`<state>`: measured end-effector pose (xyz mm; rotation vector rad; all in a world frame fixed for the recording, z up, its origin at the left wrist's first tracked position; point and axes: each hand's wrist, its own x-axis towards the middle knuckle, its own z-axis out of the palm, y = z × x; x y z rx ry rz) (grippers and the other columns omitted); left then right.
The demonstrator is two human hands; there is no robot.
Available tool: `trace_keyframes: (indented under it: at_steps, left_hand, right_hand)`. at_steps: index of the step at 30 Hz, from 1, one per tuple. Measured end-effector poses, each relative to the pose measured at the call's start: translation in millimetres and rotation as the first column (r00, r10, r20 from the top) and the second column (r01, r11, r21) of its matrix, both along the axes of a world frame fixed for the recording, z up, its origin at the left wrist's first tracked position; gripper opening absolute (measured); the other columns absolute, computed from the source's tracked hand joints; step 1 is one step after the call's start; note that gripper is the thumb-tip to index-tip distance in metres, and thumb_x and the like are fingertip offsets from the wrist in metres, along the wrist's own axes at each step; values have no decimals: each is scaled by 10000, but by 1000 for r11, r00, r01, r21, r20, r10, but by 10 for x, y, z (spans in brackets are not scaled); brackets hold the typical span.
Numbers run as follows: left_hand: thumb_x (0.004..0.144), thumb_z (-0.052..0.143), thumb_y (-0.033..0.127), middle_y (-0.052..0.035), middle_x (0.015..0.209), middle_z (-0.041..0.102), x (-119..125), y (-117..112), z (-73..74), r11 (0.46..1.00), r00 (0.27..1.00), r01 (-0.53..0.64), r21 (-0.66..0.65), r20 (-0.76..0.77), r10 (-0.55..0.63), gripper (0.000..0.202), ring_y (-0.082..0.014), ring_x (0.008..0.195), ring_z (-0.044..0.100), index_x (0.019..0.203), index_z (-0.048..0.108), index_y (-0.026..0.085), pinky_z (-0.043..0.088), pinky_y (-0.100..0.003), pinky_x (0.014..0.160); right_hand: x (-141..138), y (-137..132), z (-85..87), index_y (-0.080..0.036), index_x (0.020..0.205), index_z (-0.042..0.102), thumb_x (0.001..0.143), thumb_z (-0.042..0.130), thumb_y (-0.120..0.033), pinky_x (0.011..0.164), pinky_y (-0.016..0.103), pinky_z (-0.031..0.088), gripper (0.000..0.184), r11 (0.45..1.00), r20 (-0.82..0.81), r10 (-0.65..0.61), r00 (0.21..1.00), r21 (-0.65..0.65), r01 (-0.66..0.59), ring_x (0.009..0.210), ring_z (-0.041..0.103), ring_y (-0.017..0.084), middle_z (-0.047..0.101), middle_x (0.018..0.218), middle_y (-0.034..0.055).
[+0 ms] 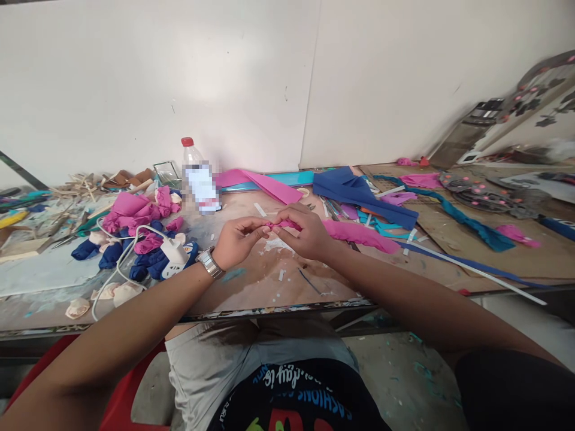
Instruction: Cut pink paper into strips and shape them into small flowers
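A long pink fabric strip [363, 234], bunched and twisted at its left end, runs between my hands over the table. My left hand [240, 240], with a metal watch on its wrist, pinches the strip's narrow end between thumb and fingertips. Close beside it, my right hand [303, 232] is closed round the gathered part, fingertips nearly meeting the left ones. The loose part of the strip trails out to the right behind my right hand. The fingers partly hide the twisted end.
Pink and blue fabric bundles [135, 212], a white power strip [177, 257] and its cable lie to the left. A phone [202, 188] leans on a red-capped bottle [187, 143]. Folded blue fabric [359, 194] and a white stick [480, 272] are on the right.
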<state>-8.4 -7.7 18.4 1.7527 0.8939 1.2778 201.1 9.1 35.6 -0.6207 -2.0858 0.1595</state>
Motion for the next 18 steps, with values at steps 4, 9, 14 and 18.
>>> trace_keyframes:
  at_steps: [4,9,14,18]
  left_hand:
    - [851,762,420,-79,861,792,7,-19,1,999,999,-16,38,-30,17,289,-187,761,740,977,795,162,587,-297,720]
    - [874,737,421,-87,878,797,25,-48,15,995,997,-26,94,-65,32,282,-197,759,745,999,805,177,591,-309,720]
    - [896,709,426,-82,875,794,18,-49,35,990,994,-45,134,-97,58,279,-186,737,745,969,793,170,581,-289,695]
    - [918,678,437,-76,845,788,6,-46,45,989,989,-51,141,-133,69,295,-187,748,743,968,778,164,570,-285,700]
  right_hand:
    - [-4,-1,9,-220,881,629,924,624,-264,810,373,463,61,1000,11,7,1000,20,-7,841,631,209,687,860,40]
    - [-17,-12,8,-219,842,616,923,605,-259,813,376,458,91,1000,22,14,1000,4,-14,825,626,209,679,849,41]
    - [-2,-23,20,-225,878,645,911,656,-297,830,386,477,80,999,6,-5,1000,38,5,863,644,218,695,892,47]
    - [21,-4,9,-233,945,679,921,670,-339,860,404,476,109,996,29,-33,999,82,30,920,656,227,713,955,55]
